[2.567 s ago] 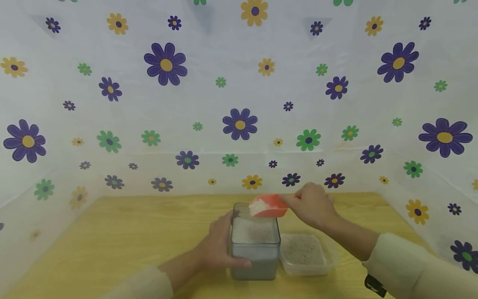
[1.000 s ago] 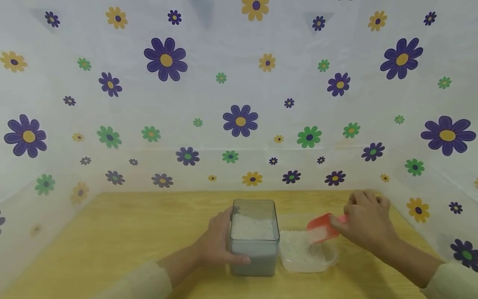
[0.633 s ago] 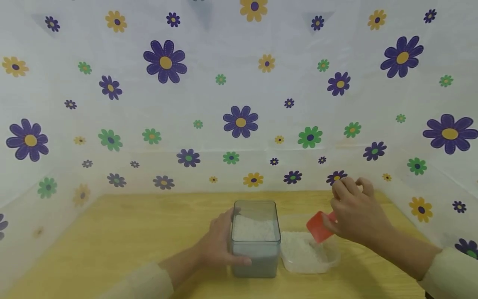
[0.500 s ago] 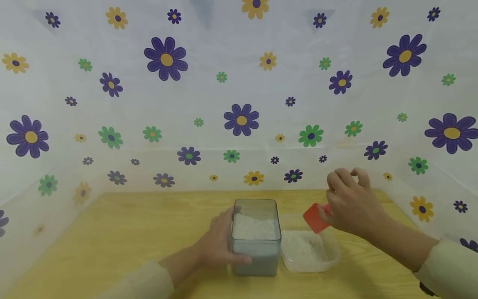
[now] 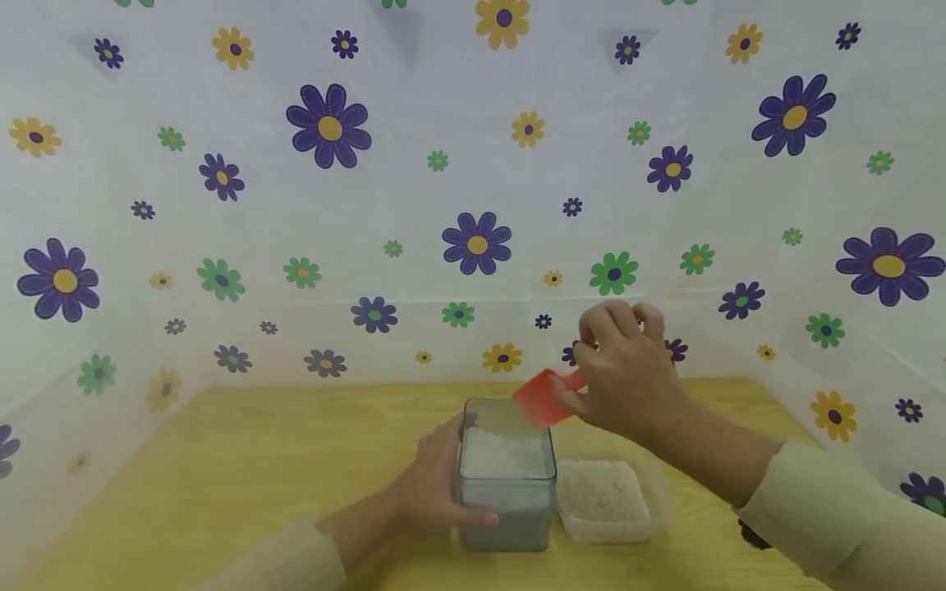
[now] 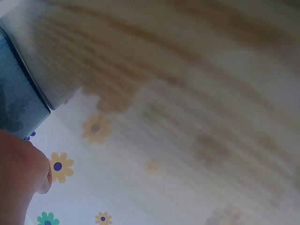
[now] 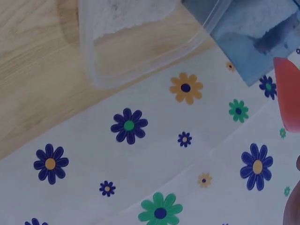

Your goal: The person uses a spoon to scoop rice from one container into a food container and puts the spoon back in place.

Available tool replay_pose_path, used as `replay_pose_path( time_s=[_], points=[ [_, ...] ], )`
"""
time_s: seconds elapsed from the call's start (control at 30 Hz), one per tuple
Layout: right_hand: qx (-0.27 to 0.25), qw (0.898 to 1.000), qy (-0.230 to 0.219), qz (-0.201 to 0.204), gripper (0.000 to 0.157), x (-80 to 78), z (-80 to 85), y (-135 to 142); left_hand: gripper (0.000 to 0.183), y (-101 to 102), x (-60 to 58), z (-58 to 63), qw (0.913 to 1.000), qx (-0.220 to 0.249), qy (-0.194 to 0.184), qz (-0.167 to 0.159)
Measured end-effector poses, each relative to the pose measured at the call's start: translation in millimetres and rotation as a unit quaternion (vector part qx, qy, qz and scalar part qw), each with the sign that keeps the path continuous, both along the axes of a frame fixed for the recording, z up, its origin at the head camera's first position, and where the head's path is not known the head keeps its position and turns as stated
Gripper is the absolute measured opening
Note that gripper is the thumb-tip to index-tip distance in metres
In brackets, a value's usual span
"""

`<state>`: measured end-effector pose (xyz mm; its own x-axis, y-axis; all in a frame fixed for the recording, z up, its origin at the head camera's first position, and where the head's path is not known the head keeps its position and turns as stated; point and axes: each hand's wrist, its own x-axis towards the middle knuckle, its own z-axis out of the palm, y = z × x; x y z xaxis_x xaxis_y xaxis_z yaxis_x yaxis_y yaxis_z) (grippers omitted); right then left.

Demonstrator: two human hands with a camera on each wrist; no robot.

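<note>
A tall, see-through grey-blue container (image 5: 506, 513) with white powder (image 5: 502, 453) inside stands at the middle of the table. My left hand (image 5: 432, 484) holds it from the left, thumb across its front and fingers along the far side; in the left wrist view, part of the hand (image 6: 21, 176) shows below the container (image 6: 18, 89). My right hand (image 5: 628, 373) pinches the handle of a red scoop (image 5: 543, 400), tilted over the container's right rear rim. That scoop (image 7: 288, 96) sits at the right edge of the right wrist view.
Close against the container's right side is a shallow clear plastic tub (image 5: 602, 532) holding more white powder. Both stand on a wood-grain tabletop (image 5: 310, 460). A flower-printed white sheet (image 5: 406, 205) encloses the table's back and sides.
From over the container, my right hand took the scoop down into the shallow tub, then lifted it and brought it left, back over the container. My left hand stays in place.
</note>
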<state>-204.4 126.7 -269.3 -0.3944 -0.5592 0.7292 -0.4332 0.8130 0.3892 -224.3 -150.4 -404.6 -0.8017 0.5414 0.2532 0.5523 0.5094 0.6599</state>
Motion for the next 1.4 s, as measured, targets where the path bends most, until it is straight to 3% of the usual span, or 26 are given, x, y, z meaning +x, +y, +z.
replay_pose_path(
  time_s=[0.2, 0.33, 0.43, 0.57, 0.7, 0.77, 0.83, 0.97, 1.07, 1.13, 1.23, 1.33, 1.4],
  points=[
    [0.032, 0.999, -0.035, 0.001, 0.045, 0.9, -24.6, -28, 0.121, 2, -0.7, -0.4, 1.0000, 0.002, -0.001, -0.006],
    [0.033, 0.993, -0.108, -0.030, 0.048, 4.6, -34.3, -41, 0.116, 3, -0.9, -3.2, 0.9997, 0.018, 0.016, -0.008],
    [0.010, 0.975, -0.208, -0.076, 0.051, 11.6, -39.4, -47, 0.115, 4, 2.3, -7.7, 0.9995, 0.018, 0.022, -0.013],
    [-0.055, 0.938, -0.320, -0.119, 0.056, 18.8, -44.8, -54, 0.118, 2, 8.7, -9.1, 0.9998, 0.014, 0.007, -0.007],
    [-0.121, 0.910, -0.381, -0.113, 0.054, 28.3, -53.7, -63, 0.115, -6, 26.0, -7.0, 0.9998, 0.010, 0.016, -0.004],
    [-0.138, 0.901, -0.397, -0.107, 0.053, 33.2, -57.9, -67, 0.111, -11, 33.7, -9.3, 0.9994, 0.011, 0.032, -0.008],
    [-0.143, 0.902, -0.395, -0.098, 0.054, 34.4, -59.8, -71, 0.106, -13, 35.7, -11.2, 0.9986, 0.019, 0.049, -0.010],
    [-0.147, 0.897, -0.407, -0.092, 0.052, 33.1, -57.9, -71, 0.102, -14, 28.3, -22.1, 0.9972, 0.034, 0.065, -0.014],
    [-0.161, 0.884, -0.429, -0.094, 0.047, 30.4, -54.5, -66, 0.105, -11, 22.9, -25.7, 0.9982, 0.026, 0.052, -0.011],
    [-0.170, 0.878, -0.436, -0.100, 0.044, 27.0, -50.4, -62, 0.107, -6, 18.2, -23.3, 0.9991, 0.020, 0.035, -0.010],
    [-0.175, 0.881, -0.425, -0.113, 0.043, 20.2, -43.1, -55, 0.110, 3, 10.1, -14.4, 0.9998, 0.016, 0.009, -0.003],
    [-0.180, 0.887, -0.409, -0.115, 0.043, 15.0, -38.2, -51, 0.114, 6, 4.3, -5.8, 0.9999, 0.017, 0.004, 0.001],
    [-0.190, 0.886, -0.409, -0.110, 0.043, 13.5, -37.4, -49, 0.115, 5, 2.7, -3.5, 0.9999, 0.015, 0.006, 0.002]
  ],
)
